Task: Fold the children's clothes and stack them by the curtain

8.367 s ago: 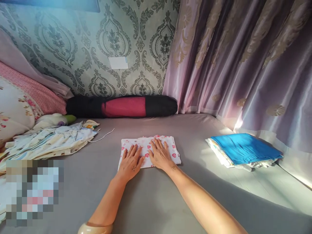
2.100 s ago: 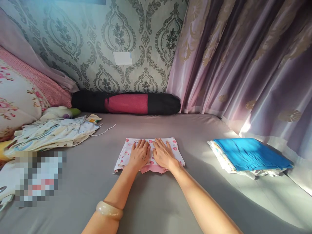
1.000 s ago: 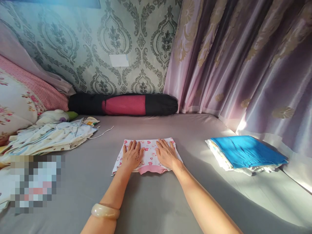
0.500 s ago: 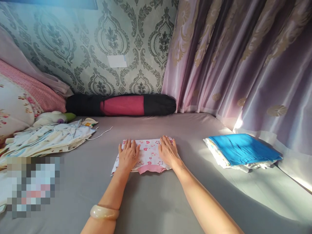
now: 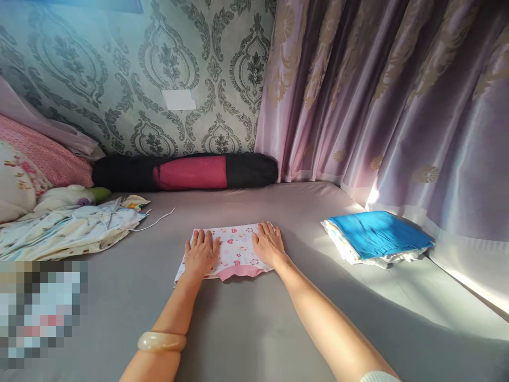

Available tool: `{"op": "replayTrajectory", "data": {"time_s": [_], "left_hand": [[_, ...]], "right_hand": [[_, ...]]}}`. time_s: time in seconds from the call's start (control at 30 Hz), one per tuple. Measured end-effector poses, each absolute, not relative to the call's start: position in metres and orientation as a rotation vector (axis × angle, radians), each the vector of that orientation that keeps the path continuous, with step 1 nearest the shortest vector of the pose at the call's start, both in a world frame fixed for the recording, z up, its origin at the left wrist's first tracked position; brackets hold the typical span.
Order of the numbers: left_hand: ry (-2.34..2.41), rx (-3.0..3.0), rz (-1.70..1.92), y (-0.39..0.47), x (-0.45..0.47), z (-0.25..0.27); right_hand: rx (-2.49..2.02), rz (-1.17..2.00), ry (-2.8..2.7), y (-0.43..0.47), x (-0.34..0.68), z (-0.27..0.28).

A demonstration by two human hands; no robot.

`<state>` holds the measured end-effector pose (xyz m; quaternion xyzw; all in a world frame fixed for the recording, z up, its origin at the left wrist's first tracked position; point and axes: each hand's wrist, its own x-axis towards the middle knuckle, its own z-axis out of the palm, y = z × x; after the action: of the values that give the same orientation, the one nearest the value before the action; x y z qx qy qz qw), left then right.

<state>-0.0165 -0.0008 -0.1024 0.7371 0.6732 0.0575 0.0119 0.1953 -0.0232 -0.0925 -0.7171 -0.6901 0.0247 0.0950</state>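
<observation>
A folded white garment (image 5: 236,246) with a pink and red print lies flat on the grey bed sheet (image 5: 238,329). Its pink curved edge faces me. My left hand (image 5: 201,252) rests palm down on the garment's left side, fingers spread and pointing away from me. On the right side lies my right hand (image 5: 269,245), also flat and open. The cloth under both palms is hidden. A pale bangle (image 5: 161,342) circles my left wrist.
Folded clothes topped by a blue garment (image 5: 379,233) stack up at the right. Loose printed clothes (image 5: 75,228) with a white cord lie at the left. A black and red roll (image 5: 191,172) lines the wall, and a purple curtain (image 5: 338,95) hangs at the right.
The whole view has shifted, so most things appear a little further left. Both hands remain flat on the garment, with no clear movement over it.
</observation>
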Motion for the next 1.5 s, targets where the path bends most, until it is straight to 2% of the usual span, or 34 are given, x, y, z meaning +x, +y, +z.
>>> {"op": "replayTrajectory", "data": {"time_s": [0.13, 0.33, 0.47, 0.9, 1.27, 1.4, 1.5], "left_hand": [[1.985, 2.273, 0.121, -0.004, -0.031, -0.088], [2.157, 2.168, 0.122, -0.020, -0.071, -0.073], [2.246, 2.013, 0.152, -0.032, -0.080, -0.075], [2.114, 1.768, 0.331, -0.032, -0.083, -0.084], [2.103, 2.004, 0.821, -0.042, -0.075, -0.083], [2.173, 2.270, 0.862, -0.043, -0.071, -0.088], [1.937, 2.478, 0.831, -0.045, -0.058, -0.091]], "right_hand": [[-2.100, 0.191, -2.094, -0.028, 0.206, -0.083], [-1.998, 0.096, -2.192, -0.043, 0.223, -0.084], [-2.011, 0.112, -2.184, -0.045, 0.223, -0.092], [-1.980, 0.010, -2.210, -0.042, 0.203, -0.082], [-1.942, 0.094, -2.230, -0.030, 0.173, -0.091], [-1.952, 0.102, -2.238, -0.030, 0.173, -0.091], [-1.961, 0.111, -2.242, -0.031, 0.167, -0.087]]}}
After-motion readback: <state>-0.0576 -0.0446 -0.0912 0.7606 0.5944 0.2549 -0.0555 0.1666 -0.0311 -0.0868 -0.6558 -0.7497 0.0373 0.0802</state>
